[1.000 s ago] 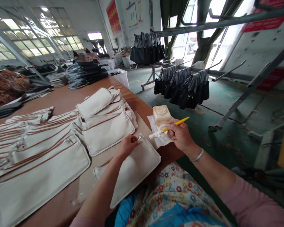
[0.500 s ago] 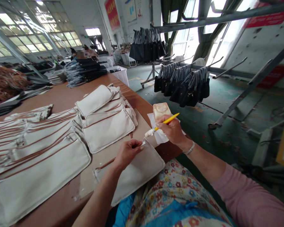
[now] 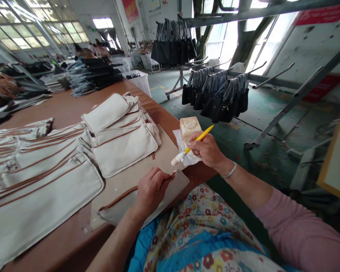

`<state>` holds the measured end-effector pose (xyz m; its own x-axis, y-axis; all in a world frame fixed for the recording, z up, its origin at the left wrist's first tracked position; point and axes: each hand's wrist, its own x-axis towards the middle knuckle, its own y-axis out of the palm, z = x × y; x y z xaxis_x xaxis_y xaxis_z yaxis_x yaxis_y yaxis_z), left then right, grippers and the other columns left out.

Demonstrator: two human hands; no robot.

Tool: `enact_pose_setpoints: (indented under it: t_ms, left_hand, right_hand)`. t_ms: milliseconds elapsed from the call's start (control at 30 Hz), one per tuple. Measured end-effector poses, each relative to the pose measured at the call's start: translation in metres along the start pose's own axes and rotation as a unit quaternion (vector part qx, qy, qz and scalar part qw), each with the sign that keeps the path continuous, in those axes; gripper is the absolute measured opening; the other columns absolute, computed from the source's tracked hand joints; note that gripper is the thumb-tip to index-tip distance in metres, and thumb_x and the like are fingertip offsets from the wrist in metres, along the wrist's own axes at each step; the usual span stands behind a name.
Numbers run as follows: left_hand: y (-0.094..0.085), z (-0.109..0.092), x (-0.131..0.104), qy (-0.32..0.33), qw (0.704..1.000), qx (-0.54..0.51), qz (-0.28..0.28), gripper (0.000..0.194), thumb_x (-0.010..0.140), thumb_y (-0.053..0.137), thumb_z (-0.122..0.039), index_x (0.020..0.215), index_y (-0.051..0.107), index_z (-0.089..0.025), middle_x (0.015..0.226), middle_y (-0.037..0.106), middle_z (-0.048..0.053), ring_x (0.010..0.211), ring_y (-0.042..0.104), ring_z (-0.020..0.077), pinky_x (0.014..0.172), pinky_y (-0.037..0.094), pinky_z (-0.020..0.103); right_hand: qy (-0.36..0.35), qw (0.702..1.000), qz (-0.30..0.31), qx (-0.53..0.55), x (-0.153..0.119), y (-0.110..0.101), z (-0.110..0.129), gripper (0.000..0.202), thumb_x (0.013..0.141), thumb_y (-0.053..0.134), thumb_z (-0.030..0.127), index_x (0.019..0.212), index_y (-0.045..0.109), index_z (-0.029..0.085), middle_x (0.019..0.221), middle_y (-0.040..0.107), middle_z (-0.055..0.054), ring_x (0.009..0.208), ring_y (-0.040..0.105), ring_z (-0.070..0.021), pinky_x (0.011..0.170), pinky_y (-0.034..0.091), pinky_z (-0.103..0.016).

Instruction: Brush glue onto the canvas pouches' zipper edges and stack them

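Near the table's front edge, my left hand (image 3: 152, 188) pinches the brown-trimmed top edge of a white fabric panel (image 3: 174, 190), which lies partly over the edge by my lap. My right hand (image 3: 205, 149) grips a yellow-handled brush (image 3: 200, 139). White paste coats the brush tip, which is just above the panel's far corner and apart from it. Behind my right hand sits a cream-coloured block-like container (image 3: 189, 126) on a white sheet (image 3: 178, 136) at the table edge.
Stacked white panels (image 3: 124, 149) and a long row of them (image 3: 49, 204) cover the brown table (image 3: 143, 99) at left. Black bags (image 3: 218, 100) hang on a metal rack beyond. People (image 3: 98, 49) are in the far background.
My left hand has drawn the panel's top edge toward me and the panel lies lower and more folded. The brush tip has shifted slightly away from the edge. The view has tilted down a little.
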<state>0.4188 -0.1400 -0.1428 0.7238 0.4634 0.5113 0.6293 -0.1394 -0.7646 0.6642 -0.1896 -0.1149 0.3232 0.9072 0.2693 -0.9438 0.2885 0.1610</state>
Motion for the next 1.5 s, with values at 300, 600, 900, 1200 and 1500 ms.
enact_pose_setpoints:
  t_ms: [300, 600, 900, 1200, 1500]
  left_hand:
    - [0.004, 0.004, -0.004, 0.027, 0.999, 0.021, -0.002, 0.004, 0.093, 0.061, -0.021, 0.09, 0.063, -0.02, 0.075, 0.06, 0.003, 0.071, 0.056, 0.0155, 0.064, 0.043, 0.027]
    - [-0.043, -0.004, -0.037, -0.037, 0.989, 0.104, -0.102, 0.005, 0.095, 0.059, -0.025, 0.096, 0.06, -0.02, 0.086, 0.066, 0.005, 0.074, 0.063, 0.0125, 0.067, 0.05, 0.023]
    - [-0.239, 0.021, -0.053, -0.104, 0.895, 0.409, -0.145, 0.021, 0.097, 0.051, -0.039, 0.087, 0.06, -0.022, 0.075, 0.064, 0.003, 0.068, 0.061, 0.0161, 0.064, 0.044, 0.026]
    - [-0.205, 0.193, -0.002, -0.237, 0.865, 0.425, 0.123, 0.046, 0.094, 0.046, -0.054, 0.125, 0.06, -0.023, 0.127, 0.063, 0.013, 0.117, 0.055, 0.0327, 0.094, 0.042, 0.042]
    - [-0.04, 0.236, 0.127, -0.321, 0.896, 0.275, 0.138, 0.045, 0.097, 0.041, -0.049, 0.129, 0.058, -0.022, 0.132, 0.061, 0.015, 0.122, 0.057, 0.0311, 0.097, 0.044, 0.042]
  right_hand:
    - [-0.044, 0.993, 0.098, -0.049, -0.011, -0.003, 0.037, 0.011, 0.079, 0.068, 0.022, 0.07, 0.064, 0.019, 0.06, 0.05, 0.003, 0.052, 0.038, -0.0101, 0.048, 0.029, -0.024]
    - [0.058, 0.997, 0.011, 0.048, -0.032, 0.01, 0.035, 0.002, 0.072, 0.072, 0.022, 0.071, 0.07, 0.023, 0.055, 0.048, 0.0, 0.042, 0.031, -0.0096, 0.039, 0.019, -0.026]
    - [0.197, 0.973, -0.075, 0.094, -0.053, -0.003, -0.002, 0.013, 0.068, 0.081, 0.034, 0.073, 0.072, 0.026, 0.049, 0.034, -0.002, 0.041, 0.028, -0.0117, 0.04, 0.008, -0.033]
    - [0.204, 0.964, -0.136, 0.1, -0.072, -0.001, -0.001, 0.021, 0.068, 0.084, 0.038, 0.074, 0.069, 0.024, 0.046, 0.033, 0.002, 0.041, 0.027, -0.0092, 0.041, 0.013, -0.027]
    - [0.212, 0.949, -0.186, 0.137, -0.093, -0.028, -0.004, 0.025, 0.073, 0.083, 0.037, 0.073, 0.066, 0.018, 0.048, 0.034, 0.004, 0.043, 0.025, -0.0074, 0.041, 0.018, -0.023]
